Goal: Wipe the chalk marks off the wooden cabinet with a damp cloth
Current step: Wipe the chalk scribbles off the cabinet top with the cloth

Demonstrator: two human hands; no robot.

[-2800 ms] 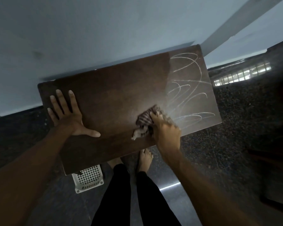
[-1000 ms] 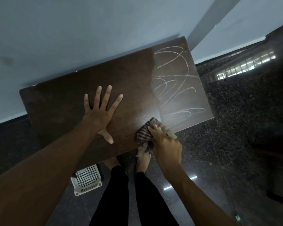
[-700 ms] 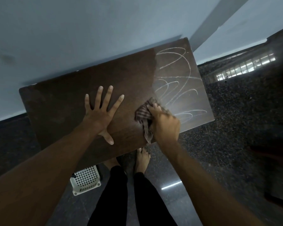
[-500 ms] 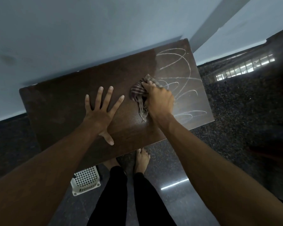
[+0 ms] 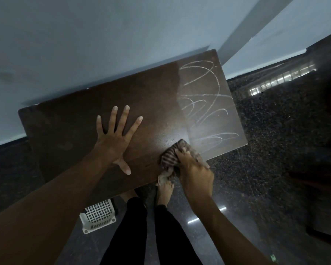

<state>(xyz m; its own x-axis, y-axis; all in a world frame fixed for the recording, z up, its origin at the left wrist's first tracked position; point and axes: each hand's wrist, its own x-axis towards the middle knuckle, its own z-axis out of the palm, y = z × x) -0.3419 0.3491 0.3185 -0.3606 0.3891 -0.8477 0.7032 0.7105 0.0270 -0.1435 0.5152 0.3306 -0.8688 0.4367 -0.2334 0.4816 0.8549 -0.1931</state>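
Head view, looking steeply down at a dark brown rectangular wooden cabinet (image 5: 80, 131) set against a pale grey-blue wall (image 5: 103, 44). Left hand (image 5: 113, 144) pressed flat on the middle of the top, fingers (image 5: 125, 119) straight and spread, holding nothing. Right hand (image 5: 195, 171) at the near edge, its fingers (image 5: 181, 153) curled over and gripping a bunched brown striped damp cloth (image 5: 170, 155), one tail hanging off the edge. White looping chalk marks (image 5: 204, 104) on the right end of the top only, in a band running from the near edge back to the wall, lying forward and right of the gripping fingers, lowest loops just beside the cloth. Rest of the top bare of chalk. Right hand much the nearer; next stroke probably away and rightward. Below, dark speckled floor (image 5: 275, 150), bare feet (image 5: 165, 190), white plastic lattice basket (image 5: 98, 215).
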